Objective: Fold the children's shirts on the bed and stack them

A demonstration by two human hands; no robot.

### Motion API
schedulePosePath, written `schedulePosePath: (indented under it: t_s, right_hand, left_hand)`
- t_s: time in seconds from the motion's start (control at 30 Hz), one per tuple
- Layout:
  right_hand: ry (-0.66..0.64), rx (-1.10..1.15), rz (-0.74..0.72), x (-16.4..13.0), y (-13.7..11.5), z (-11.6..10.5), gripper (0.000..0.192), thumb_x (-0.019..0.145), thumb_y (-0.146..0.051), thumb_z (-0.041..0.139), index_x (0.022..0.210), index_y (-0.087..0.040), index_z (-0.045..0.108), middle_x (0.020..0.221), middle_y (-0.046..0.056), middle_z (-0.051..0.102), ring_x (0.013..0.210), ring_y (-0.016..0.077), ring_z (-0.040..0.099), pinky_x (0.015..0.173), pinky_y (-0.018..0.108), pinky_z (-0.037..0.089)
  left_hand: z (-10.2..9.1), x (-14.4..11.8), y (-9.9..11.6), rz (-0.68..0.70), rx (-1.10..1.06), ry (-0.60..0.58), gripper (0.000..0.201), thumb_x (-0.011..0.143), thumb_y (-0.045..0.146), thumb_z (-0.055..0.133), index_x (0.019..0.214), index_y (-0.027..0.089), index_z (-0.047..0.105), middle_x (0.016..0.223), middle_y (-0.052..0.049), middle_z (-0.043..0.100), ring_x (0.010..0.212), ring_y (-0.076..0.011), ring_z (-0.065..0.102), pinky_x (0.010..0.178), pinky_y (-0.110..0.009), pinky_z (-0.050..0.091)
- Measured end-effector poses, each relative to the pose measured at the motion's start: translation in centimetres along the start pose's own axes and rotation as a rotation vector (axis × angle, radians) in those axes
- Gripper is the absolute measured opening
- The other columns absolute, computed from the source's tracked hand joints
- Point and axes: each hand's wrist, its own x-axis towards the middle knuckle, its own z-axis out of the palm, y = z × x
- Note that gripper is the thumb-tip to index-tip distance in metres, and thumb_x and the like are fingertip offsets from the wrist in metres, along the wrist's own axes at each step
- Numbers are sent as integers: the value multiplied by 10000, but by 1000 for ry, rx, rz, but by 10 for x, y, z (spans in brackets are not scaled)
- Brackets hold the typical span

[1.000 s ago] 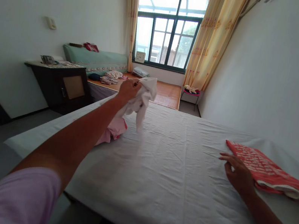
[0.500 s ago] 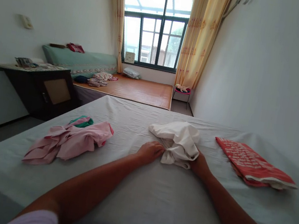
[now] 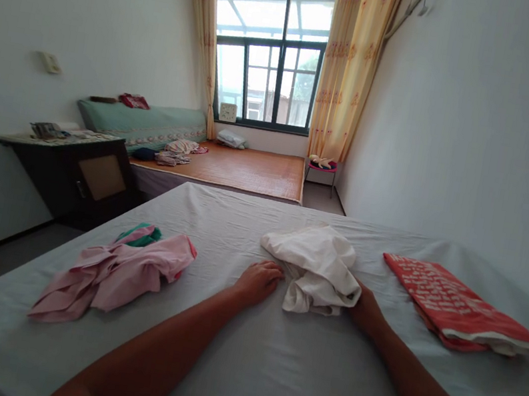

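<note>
A crumpled white garment (image 3: 318, 268) lies in a loose heap on the sheet-covered bed (image 3: 306, 374) in front of me; its exact kind does not show. My left hand (image 3: 259, 282) rests on the sheet at the heap's left side, fingers slightly bent and apart, with nothing seen in them. At the right edge of the white garment, my right hand (image 3: 368, 308) grips the fabric, its fingertips hidden by the folds. Farther left lies a rumpled pink garment (image 3: 124, 276) with a green piece (image 3: 142, 236) beside it. To the right is a folded red towel-like cloth (image 3: 459, 305) with white markings.
Beyond the bed's far edge is another bed with a brown mat (image 3: 254, 168) and several cloths. A dark cabinet (image 3: 99, 180) stands on the left. A small pink stool (image 3: 321, 165) stands below the curtain (image 3: 344, 69), and a white wall (image 3: 484, 126) runs along the right.
My left hand has come away from the white garment and moved slightly left. My right hand has drawn the garment's edge a little to the right. The view has tilted up slightly.
</note>
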Motion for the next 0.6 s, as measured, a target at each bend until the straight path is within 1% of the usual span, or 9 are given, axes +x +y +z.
schedulePosePath:
  t_s: [0.07,0.17,0.27,0.33,0.4,0.53,0.6]
  right_hand:
    - [-3,7,8,0,1,0,393,760,-326,592,1113,-177,680,1098,106,715,996,307,669,856,389,533]
    - [-8,18,14,1,1,0,399,756,-325,592,1107,-156,684,1072,112,723,963,299,678,846,383,538]
    - [-12,44,4,1,1,0,409,753,-306,581,1120,-152,675,1087,115,718,996,294,670,872,379,531]
    - [-14,55,9,1,0,0,410,757,-305,573,1126,-158,671,1090,115,717,1011,292,666,887,385,527]
    - [-14,50,18,1,0,-1,406,753,-309,579,1120,-164,675,1085,115,719,1012,293,666,900,396,524]
    - [-16,41,19,0,4,-1,400,732,-301,587,1096,-164,685,1076,115,722,1022,297,663,919,410,518]
    - [-12,40,19,0,7,-1,398,733,-305,580,1087,-162,688,1070,118,723,1020,297,665,915,407,522]
  left_hand:
    - [-7,-2,-7,-63,61,3,295,872,190,489,1066,257,700,1176,-38,670,1130,-214,559,987,-359,421]
    - [-21,-6,-22,-193,179,3,304,881,187,466,1055,276,699,1190,-17,665,1147,-210,546,996,-375,397]
    - [-39,-10,-42,-330,285,5,303,886,194,451,1037,288,695,1185,-6,667,1135,-208,555,980,-386,393]
    - [-53,-16,-60,-420,347,4,299,889,205,445,1031,283,696,1163,-17,676,1114,-216,568,961,-396,401]
    - [-68,-25,-83,-507,403,16,287,883,214,453,1012,269,704,1139,-32,685,1101,-234,576,951,-407,407]
    - [-98,-46,-130,-680,475,123,323,847,131,449,1027,198,708,1130,-85,689,1094,-246,588,972,-381,400]
    - [-105,-52,-142,-730,484,159,361,849,99,415,1061,172,698,1123,-103,691,1074,-236,605,960,-357,412]
